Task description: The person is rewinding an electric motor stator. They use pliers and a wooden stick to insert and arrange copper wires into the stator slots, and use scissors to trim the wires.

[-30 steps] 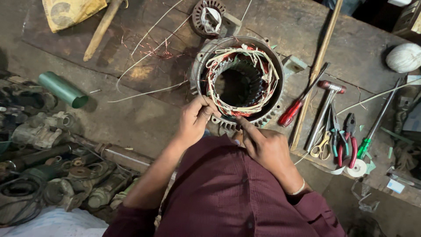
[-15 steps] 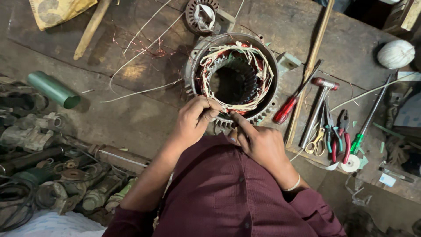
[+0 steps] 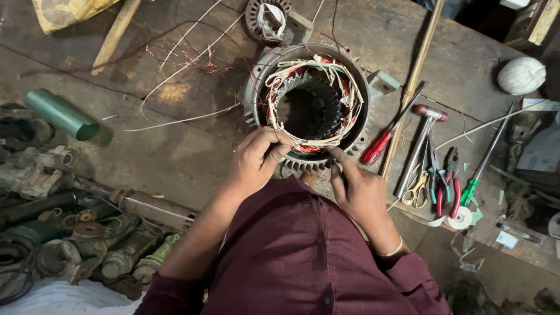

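Since the earlier frames the view had drifted, so that the motor stator [image 3: 309,105] sat further left and lower, while both hands had stayed at its near rim with little change. The stator stood on the wooden counter [image 3: 175,157], its open bore facing up, with a ring of white, red and yellowish winding wires [image 3: 338,76] bunched around the top of the bore.

The left hand [image 3: 254,163] rested on the near-left edge of the windings, its grip pinched together on the wire bundle there. The right hand [image 3: 359,189] lay at the near-right edge, forefinger stretched out and touching the windings; whether its grip was clamped on a wire could not be told. Both forearms came out of dark red sleeves.

Just right of the stator lay a red-handled screwdriver [image 3: 379,146], beside a long wooden stick [image 3: 417,76] running away across the counter. Further right were a small hammer [image 3: 423,137], yellow-handled scissors [image 3: 415,192], pliers with red and green handles [image 3: 446,181], a green-handled screwdriver [image 3: 481,157] and a roll of white tape [image 3: 461,217]. A ball of white string [image 3: 521,76] sat near the far right corner.

To the left, a green tube [image 3: 61,112] lay well apart from the stator, loose thin wires [image 3: 175,119] trailed across the counter, and a heap of grimy metal motor parts [image 3: 70,233] filled the lower left. A smaller round part [image 3: 265,17] stood just beyond the stator.
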